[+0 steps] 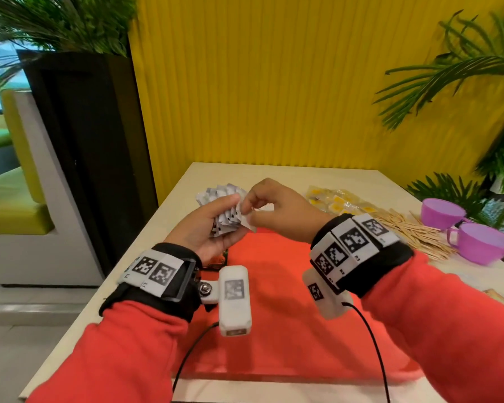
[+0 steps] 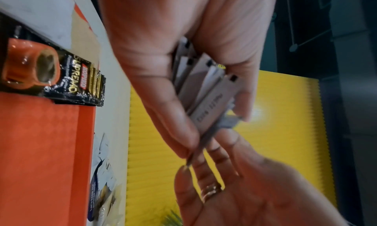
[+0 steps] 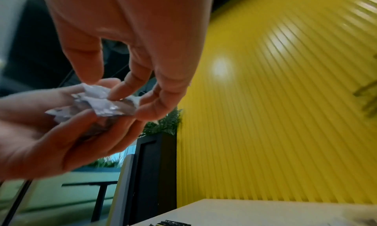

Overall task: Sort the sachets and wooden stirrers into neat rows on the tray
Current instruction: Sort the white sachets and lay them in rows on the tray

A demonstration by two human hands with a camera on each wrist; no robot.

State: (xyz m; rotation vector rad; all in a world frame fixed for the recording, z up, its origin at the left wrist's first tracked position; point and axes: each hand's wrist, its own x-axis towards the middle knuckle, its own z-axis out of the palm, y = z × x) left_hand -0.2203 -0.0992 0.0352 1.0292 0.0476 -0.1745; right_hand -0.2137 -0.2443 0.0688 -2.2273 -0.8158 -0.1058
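Note:
My left hand point(image 1: 213, 225) holds a fanned stack of white sachets point(image 1: 229, 221) above the far edge of the red tray point(image 1: 274, 301). My right hand point(image 1: 274, 207) pinches one white sachet point(image 1: 249, 223) at the stack's right side. The left wrist view shows the white sachets point(image 2: 206, 90) gripped edge-on between thumb and fingers. The right wrist view shows the fingertips point(image 3: 120, 90) on the crinkled white sachets point(image 3: 102, 102). More white sachets point(image 1: 218, 191) lie on the table behind. Black coffee sachets point(image 2: 61, 77) lie at the tray's left edge. Wooden stirrers point(image 1: 413, 231) are piled at the right.
Yellow sachets point(image 1: 338, 202) lie on the cream table point(image 1: 274, 175) beyond the tray. Two purple cups point(image 1: 460, 228) stand at the right edge by the stirrers. A yellow ribbed wall point(image 1: 274, 82) backs the table, with a black planter point(image 1: 85, 155) at the left.

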